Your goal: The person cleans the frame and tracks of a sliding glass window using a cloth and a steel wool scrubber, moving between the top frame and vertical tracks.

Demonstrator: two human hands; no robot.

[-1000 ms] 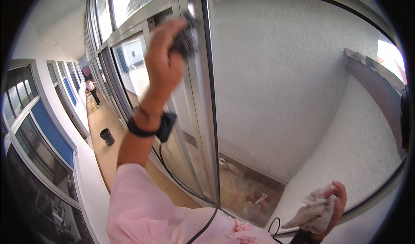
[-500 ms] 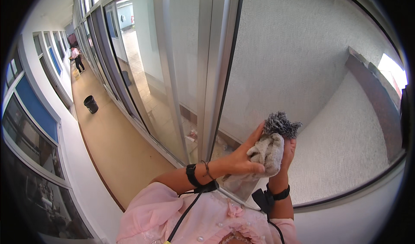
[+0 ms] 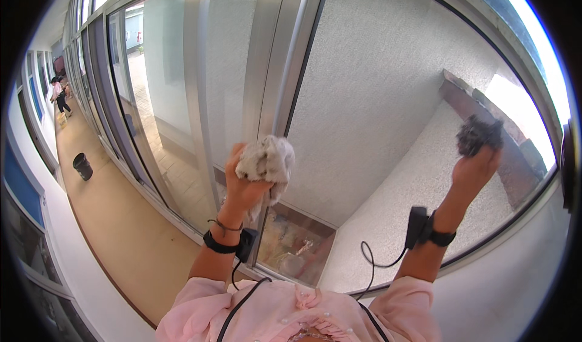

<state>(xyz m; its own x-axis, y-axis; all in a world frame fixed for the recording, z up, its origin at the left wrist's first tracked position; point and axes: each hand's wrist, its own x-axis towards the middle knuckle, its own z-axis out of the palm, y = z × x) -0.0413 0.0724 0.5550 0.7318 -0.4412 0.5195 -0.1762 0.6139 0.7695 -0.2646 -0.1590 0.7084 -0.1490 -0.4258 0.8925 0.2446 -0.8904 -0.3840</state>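
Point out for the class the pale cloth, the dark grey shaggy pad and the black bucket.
Pale cloth [image 3: 273,158]: head view, on its bunched upper part.
Dark grey shaggy pad [image 3: 479,134]: head view, on the middle of its blurred face.
Black bucket [image 3: 83,170]: head view, on its outer side wall.

One cloth [image 3: 270,160], one dark scrubber [image 3: 479,134], one black bucket [image 3: 83,167].

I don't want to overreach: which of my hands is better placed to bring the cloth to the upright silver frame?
Probably the left. Your left hand holds the pale cloth and appears close to the upright silver frame. Your right hand, grasping the dark fuzzy pad, is off to the right.
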